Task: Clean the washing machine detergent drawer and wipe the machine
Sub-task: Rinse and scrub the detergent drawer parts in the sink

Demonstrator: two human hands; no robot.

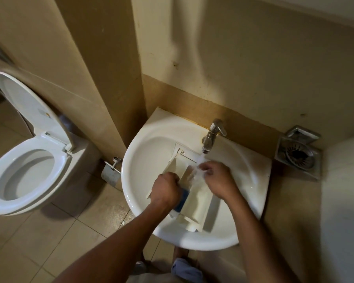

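Note:
The white detergent drawer point(194, 203) lies lengthwise in the white sink point(139, 160), with a blue insert point(183, 199) showing on its left side. Water point(200, 159) runs from the chrome tap point(212, 135) onto the drawer's far end. My left hand point(166, 188) grips the drawer's left wall in a fist. My right hand point(215, 178) is over the far compartment, its fingers curled right in the stream. Splashing water blurs the fingertips and hides whether they pinch anything.
A toilet point(29, 176) with its lid up stands on the left, and a metal paper holder point(110, 170) is on the wall beside the sink. A square metal grate point(298, 154) sits to the sink's right. A pale blue thing point(186, 268) lies on the tiled floor below.

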